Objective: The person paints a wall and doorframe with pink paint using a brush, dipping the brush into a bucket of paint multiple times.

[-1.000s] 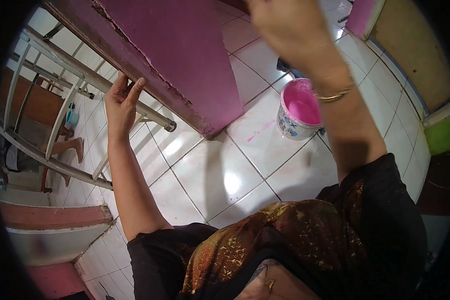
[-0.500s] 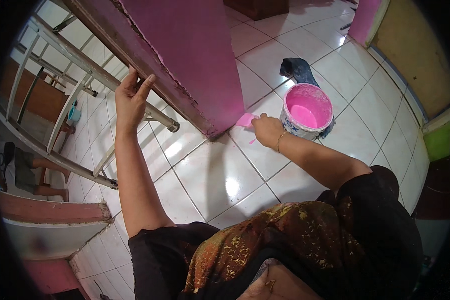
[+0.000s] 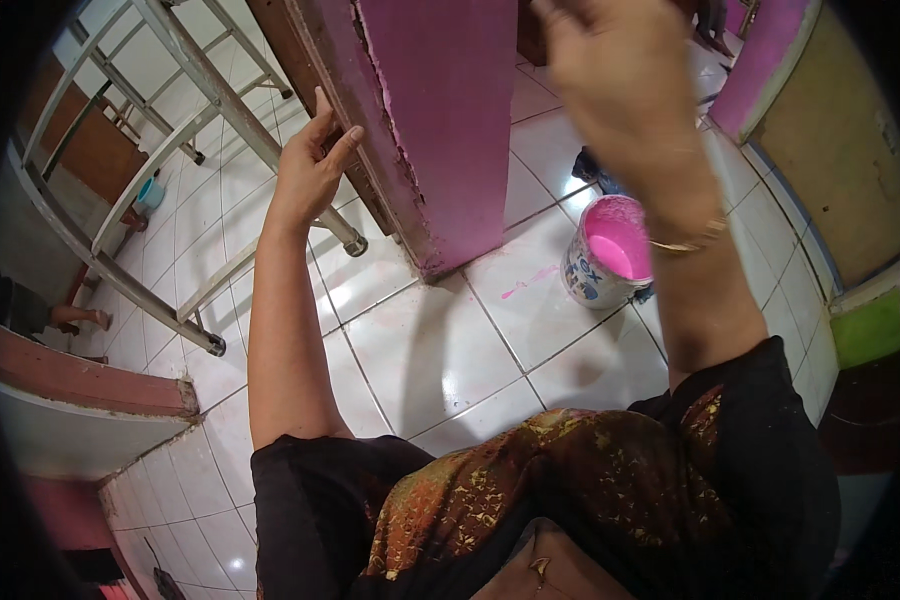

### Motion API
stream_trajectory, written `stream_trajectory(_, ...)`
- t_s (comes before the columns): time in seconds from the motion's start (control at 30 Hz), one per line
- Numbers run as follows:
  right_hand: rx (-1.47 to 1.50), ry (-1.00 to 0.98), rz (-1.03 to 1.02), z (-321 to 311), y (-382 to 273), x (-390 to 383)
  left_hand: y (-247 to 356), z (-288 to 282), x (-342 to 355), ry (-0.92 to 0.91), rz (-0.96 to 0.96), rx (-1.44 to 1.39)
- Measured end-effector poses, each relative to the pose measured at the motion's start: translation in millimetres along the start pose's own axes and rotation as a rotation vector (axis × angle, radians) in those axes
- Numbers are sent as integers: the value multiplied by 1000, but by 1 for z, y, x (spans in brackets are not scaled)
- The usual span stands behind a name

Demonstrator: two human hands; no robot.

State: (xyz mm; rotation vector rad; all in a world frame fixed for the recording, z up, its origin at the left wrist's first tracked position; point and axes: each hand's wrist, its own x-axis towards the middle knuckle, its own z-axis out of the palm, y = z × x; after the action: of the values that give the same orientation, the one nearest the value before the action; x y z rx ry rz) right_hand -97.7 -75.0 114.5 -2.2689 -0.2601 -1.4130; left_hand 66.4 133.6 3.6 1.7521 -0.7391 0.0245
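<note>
My left hand [image 3: 315,165] grips the worn brown edge of a door frame [image 3: 375,190], its thumb on the near side and its other fingers partly hidden behind. Beside that edge stands a pink-painted wall [image 3: 450,130] with a cracked seam. My right hand [image 3: 620,80] is raised at the top, right of the wall, smeared by motion. Its fingers run to the picture's upper edge, so anything it holds is out of sight. Below it, a white bucket [image 3: 582,270] of pink paint [image 3: 615,245] stands on the floor, partly covered by my right wrist.
A metal ladder-like frame [image 3: 195,75] stands at the left, near my left forearm. Pink drips [image 3: 515,292] mark the white tiled floor [image 3: 440,370]. A dark cloth [image 3: 592,168] lies behind the bucket. Another person's leg [image 3: 75,315] shows at the far left.
My right hand has lifted from the wall's foot, where it held a pink-coated thing, up past the bucket. My left hand stays on the frame's edge. The view has shifted somewhat.
</note>
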Motion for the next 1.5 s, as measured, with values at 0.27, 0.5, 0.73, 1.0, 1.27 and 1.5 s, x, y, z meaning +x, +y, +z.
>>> stream_trajectory(0.27, -215, -741, 329, 97, 36, -205, -25, -6, 4, -62, 14, -38)
stream_trajectory(0.5, -273, -1046, 359, 104, 61, -164, -25, 2, 5, -55, -3, 6)
stream_trajectory(0.73, -162, -438, 60, 15, -7, 9, -19, -5, 1, -73, -53, -49)
stream_trajectory(1.0, -286, 2, -102, 53, 2, -4, -9, -2, 0, -105, -153, -188)
stream_trajectory(1.27, -275, -906, 386, 104, 40, -226, -14, 1, 1, -187, -215, -230)
stream_trajectory(1.5, -266, -1055, 315, 108, 70, -166, -21, -3, 3, -190, -222, -220)
